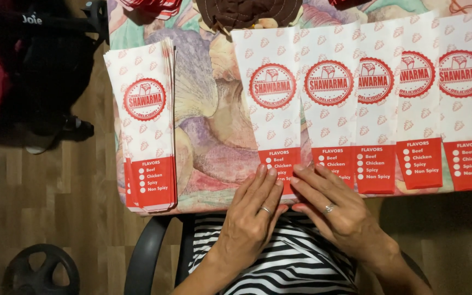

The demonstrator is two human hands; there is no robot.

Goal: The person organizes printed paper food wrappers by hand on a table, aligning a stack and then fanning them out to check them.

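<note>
View from above a table covered in a floral cloth [208, 136]. Five long white-and-red paper bags [375, 104] lie side by side in an overlapping row across its right half. The left hand [252, 216] and right hand [334, 207] both rest flat, fingers extended and close together, on the red bottom edge of the leftmost bag [273, 93] in that row; neither hand grips anything, though the fingertips may be pressing the fold, which is hard to tell. Each hand wears a ring. A neat stack of matching bags [147, 125] sits well apart at the table's left edge. A brown cap [241, 12] lies at the top. Below, a black-and-white striped garment [279, 262] and a dark chair arm [146, 257] show over wooden flooring.
</note>
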